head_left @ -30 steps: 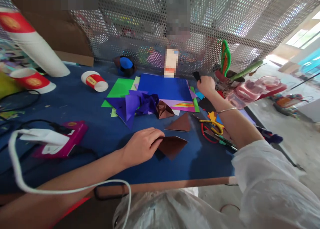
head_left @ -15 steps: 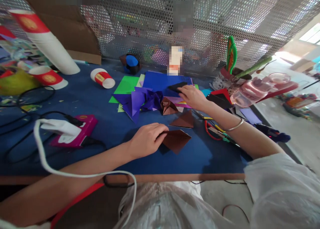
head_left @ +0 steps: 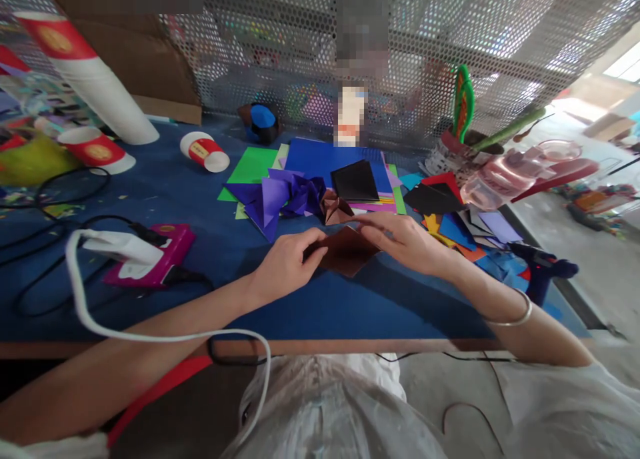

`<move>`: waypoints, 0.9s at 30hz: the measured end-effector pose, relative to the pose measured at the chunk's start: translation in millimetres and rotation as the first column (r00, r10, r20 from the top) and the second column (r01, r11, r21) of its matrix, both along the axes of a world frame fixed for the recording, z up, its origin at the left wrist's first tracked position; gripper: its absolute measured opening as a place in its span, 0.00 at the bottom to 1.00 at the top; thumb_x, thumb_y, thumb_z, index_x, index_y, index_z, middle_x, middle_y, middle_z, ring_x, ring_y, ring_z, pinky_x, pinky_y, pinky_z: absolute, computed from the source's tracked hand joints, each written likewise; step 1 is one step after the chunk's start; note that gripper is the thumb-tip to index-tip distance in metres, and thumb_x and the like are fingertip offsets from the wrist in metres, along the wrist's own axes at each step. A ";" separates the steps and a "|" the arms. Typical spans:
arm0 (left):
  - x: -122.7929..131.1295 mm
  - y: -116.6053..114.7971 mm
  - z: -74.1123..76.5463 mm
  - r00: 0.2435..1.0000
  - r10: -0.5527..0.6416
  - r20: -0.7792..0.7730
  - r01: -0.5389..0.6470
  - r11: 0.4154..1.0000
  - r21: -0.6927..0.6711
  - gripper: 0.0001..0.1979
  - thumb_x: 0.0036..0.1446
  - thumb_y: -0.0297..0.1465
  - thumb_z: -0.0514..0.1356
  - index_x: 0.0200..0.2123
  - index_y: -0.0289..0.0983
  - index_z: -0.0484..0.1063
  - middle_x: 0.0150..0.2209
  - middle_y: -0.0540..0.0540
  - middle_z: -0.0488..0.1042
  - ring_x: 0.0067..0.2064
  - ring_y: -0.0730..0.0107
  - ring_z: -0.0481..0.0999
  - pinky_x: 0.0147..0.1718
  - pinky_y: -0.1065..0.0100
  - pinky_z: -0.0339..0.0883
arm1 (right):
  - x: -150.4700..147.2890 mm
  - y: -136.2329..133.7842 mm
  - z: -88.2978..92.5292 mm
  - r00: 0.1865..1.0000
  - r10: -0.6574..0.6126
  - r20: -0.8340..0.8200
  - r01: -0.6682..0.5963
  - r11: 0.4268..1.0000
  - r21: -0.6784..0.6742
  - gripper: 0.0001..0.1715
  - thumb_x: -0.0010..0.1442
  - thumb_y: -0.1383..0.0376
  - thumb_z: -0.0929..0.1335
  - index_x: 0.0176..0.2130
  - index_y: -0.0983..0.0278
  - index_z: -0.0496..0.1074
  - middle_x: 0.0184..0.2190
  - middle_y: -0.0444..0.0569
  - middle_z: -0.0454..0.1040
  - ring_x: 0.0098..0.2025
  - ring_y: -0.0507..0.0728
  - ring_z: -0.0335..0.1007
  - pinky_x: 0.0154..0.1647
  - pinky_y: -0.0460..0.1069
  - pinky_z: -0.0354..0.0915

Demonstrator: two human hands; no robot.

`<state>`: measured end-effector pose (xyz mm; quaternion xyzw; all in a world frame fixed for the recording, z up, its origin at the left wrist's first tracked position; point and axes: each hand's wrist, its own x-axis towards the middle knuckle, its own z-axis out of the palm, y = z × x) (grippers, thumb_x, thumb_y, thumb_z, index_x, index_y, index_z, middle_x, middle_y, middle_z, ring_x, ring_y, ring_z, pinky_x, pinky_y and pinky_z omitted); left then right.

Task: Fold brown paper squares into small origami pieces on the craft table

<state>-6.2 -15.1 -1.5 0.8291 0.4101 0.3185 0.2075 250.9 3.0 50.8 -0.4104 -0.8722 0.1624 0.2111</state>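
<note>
My left hand (head_left: 287,262) pinches the left corner of a folded piece of brown paper (head_left: 347,253) low over the blue table. At its right and upper edge is my right hand (head_left: 405,242), thumb and fingers closed about the paper's edge; the fingertips are partly hidden. Just beyond them sits a smaller brown folded paper piece (head_left: 336,209), touching a cluster of purple folded paper (head_left: 300,195). A black folded paper square (head_left: 356,181) lies on the blue sheets (head_left: 315,155) behind.
Left are a magenta power adapter (head_left: 175,242) with a white cable (head_left: 150,335) looping over my left forearm, and paper cups (head_left: 205,153). On the right lie paper scraps (head_left: 460,229), a dark glue gun (head_left: 543,269) and a pink clear bottle (head_left: 505,179). Perforated metal (head_left: 280,65) stands behind.
My right hand has let go of the black paper on the blue stack and come back toward me to the brown paper. The left hand has lifted slightly, still on the brown paper.
</note>
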 end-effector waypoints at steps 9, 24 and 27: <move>-19.0 19.7 27.9 0.962 0.269 0.039 -0.272 0.950 0.155 0.11 0.69 0.39 0.55 0.46 0.41 0.73 0.47 0.44 0.81 0.48 0.60 0.79 0.51 0.59 0.73 | 2.9 -19.7 -25.2 0.988 -0.104 -0.117 0.097 0.993 -0.067 0.12 0.68 0.63 0.65 0.33 0.62 0.74 0.26 0.44 0.75 0.27 0.52 0.67 0.27 0.46 0.60; -75.8 96.7 28.8 0.741 0.340 -0.579 -0.473 0.876 -0.090 0.45 0.64 0.49 0.61 0.67 0.19 0.51 0.66 0.15 0.61 0.66 0.30 0.65 0.62 0.28 0.52 | 1.5 -33.8 -39.8 0.956 -0.155 -0.250 0.131 0.985 -0.110 0.15 0.64 0.58 0.71 0.27 0.62 0.72 0.23 0.42 0.74 0.25 0.50 0.65 0.27 0.46 0.59; -81.8 104.1 29.1 0.741 0.331 -0.585 -0.470 0.877 -0.099 0.47 0.61 0.52 0.63 0.67 0.21 0.52 0.65 0.18 0.64 0.64 0.33 0.67 0.61 0.28 0.53 | -0.1 -37.6 -44.4 0.955 -0.118 -0.271 0.097 0.991 -0.091 0.14 0.64 0.59 0.70 0.28 0.62 0.73 0.25 0.43 0.75 0.27 0.51 0.68 0.28 0.46 0.61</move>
